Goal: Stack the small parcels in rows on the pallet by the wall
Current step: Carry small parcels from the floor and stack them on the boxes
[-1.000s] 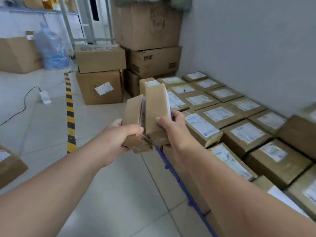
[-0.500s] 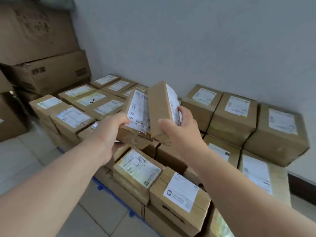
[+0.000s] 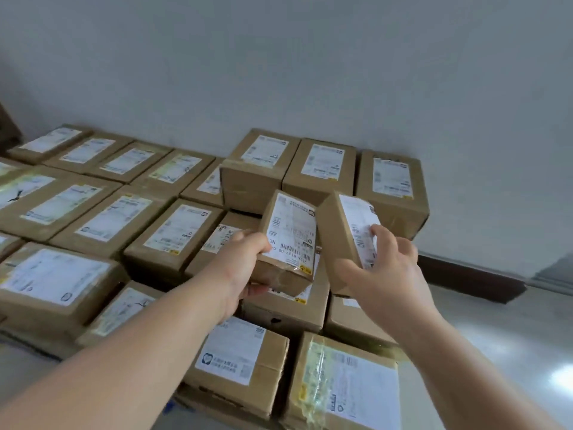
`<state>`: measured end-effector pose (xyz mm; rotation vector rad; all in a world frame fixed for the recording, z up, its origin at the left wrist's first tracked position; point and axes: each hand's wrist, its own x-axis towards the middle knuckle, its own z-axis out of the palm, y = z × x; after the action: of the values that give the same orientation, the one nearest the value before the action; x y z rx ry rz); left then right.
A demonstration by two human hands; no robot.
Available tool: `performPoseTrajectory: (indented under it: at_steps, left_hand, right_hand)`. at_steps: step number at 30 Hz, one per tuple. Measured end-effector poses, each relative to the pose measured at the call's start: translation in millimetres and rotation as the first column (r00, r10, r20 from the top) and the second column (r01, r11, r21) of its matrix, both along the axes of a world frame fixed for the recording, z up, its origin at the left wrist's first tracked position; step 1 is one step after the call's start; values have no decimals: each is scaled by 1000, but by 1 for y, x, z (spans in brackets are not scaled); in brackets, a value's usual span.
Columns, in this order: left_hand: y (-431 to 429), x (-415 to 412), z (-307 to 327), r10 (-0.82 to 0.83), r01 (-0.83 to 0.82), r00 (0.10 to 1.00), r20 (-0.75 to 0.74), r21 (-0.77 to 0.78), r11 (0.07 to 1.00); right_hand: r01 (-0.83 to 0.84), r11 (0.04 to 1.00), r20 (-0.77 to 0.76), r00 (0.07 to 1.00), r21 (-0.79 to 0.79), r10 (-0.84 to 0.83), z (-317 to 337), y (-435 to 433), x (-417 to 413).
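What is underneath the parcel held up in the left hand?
Directly below the held parcel sits another stacked parcel, its label edge showing. The left hand and the held parcel cover most of its top, so what else lies there cannot be seen.

Soft, even, cool daylight, glare on the floor (image 3: 558,378) at right, slight blur, wide-angle bending at edges

The parcels (image 3: 102,218) are matt brown cardboard with white paper labels (image 3: 178,226). Glossy clear tape (image 3: 314,372) wrinkles across the near right box (image 3: 356,395). The wall (image 3: 279,63) looks matt and smooth; the floor (image 3: 511,333) at right is shiny.
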<state>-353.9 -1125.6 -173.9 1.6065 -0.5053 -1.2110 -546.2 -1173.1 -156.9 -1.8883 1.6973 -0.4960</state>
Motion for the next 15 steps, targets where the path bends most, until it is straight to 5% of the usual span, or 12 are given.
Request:
performPoseTrajectory:
  at_steps: [9, 15]
  left_hand:
    - [-37, -49, -15, -120, 118, 992, 27, 48, 992]
    - [-47, -57, -29, -265, 255, 957, 118, 92, 962]
  right_hand:
    - [145, 989, -338, 931, 3, -135, -24, -13, -34]
    - [18, 991, -269, 963, 130, 18, -40, -12, -34]
